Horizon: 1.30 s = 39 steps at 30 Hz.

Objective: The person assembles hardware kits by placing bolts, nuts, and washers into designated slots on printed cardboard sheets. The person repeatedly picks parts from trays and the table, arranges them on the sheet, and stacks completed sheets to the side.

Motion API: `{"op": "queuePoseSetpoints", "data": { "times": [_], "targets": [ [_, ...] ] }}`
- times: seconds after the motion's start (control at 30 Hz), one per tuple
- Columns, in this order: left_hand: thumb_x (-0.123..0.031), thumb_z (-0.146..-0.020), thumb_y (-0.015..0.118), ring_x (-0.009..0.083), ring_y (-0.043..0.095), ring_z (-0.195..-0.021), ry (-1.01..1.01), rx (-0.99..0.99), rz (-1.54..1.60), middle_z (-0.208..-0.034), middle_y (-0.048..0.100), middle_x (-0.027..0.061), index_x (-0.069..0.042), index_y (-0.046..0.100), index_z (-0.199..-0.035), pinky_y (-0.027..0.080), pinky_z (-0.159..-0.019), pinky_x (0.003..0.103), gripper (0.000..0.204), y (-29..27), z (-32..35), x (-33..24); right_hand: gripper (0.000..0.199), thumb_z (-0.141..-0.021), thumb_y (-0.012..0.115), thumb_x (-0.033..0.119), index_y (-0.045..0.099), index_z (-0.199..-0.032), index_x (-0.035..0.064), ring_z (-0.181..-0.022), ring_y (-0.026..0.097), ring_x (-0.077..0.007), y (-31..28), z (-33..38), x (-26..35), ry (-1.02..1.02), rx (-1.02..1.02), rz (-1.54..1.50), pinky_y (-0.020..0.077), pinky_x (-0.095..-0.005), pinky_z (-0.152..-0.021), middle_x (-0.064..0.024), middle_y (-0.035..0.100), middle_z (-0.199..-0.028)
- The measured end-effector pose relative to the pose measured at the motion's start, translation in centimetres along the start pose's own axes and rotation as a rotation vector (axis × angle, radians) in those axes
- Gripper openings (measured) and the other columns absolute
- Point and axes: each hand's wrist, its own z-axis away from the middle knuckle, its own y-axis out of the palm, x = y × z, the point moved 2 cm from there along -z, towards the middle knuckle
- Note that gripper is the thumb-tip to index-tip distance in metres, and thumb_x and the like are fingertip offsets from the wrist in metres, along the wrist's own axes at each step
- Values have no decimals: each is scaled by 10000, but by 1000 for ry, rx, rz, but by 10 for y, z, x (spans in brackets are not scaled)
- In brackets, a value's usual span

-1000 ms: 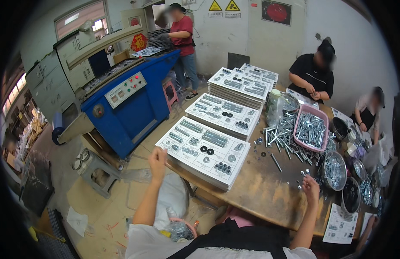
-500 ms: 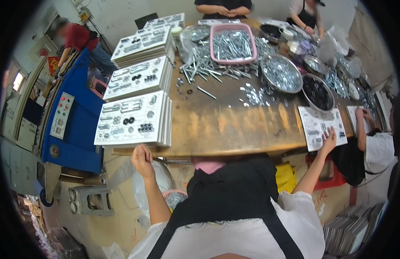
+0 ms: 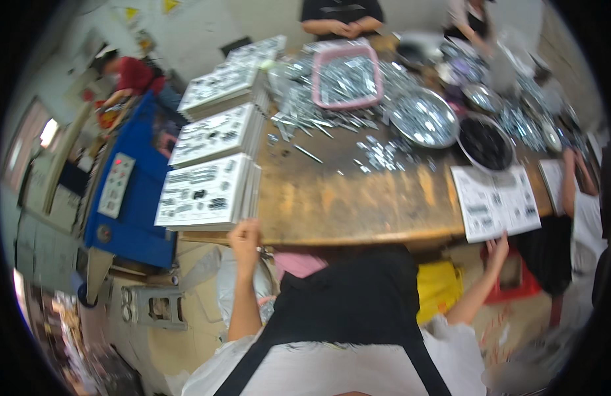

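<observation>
My left hand [image 3: 244, 235] is closed, fingers curled, at the table's front edge beside the near corner of a stack of printed cards [image 3: 206, 191]. Whether anything is inside it is hidden. On the right, my right hand [image 3: 498, 251] closes on the near edge of a single white printed card [image 3: 495, 204], though its fingers are a little blurred. That card lies flat at the table's front edge, just below a bowl of black parts [image 3: 483, 142]. The stacked cards show pictures of metal hardware and black pieces.
A pink basket [image 3: 315, 82] of metal bolts stands on the wooden table [image 3: 332, 204], with loose bolts around it. Nearby is a metal bowl [image 3: 424, 119] of small parts. A blue machine [image 3: 137, 191] stands left; a red stool [image 3: 520, 284] is right. Other people work around the table.
My right hand has slid from the card's face to its near edge, and the card sits slightly closer to me. My left hand stays closed near the stack. The view has shifted a little.
</observation>
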Motion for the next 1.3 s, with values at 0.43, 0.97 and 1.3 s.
{"op": "queuePoseSetpoints", "data": {
  "times": [0.43,0.97,1.3],
  "targets": [
    [-336,-936,600,373,564,-650,297,726,-345,-703,569,179,-45,580,-744,443,-592,447,349,117,29,-6,444,-949,507,40,439,-1385,-8,-1116,574,-322,24,11,15,-173,81,189,544,-465,-880,-181,533,-1297],
    [-339,-1014,423,105,551,-490,-236,1398,275,-677,607,36,-42,642,-868,432,-445,266,396,301,115,63,412,-953,473,-34,430,-1363,-41,-1065,594,-350,43,65,-11,-56,190,129,596,-498,-824,-223,516,-1285],
    [-320,-1002,389,182,621,-628,-691,1364,344,-951,711,127,4,584,-1074,507,-559,301,384,384,169,107,421,-972,458,16,403,-1388,-2,-1072,604,-359,75,104,-8,35,224,248,594,-485,-786,-229,543,-1252]
  ]
}}
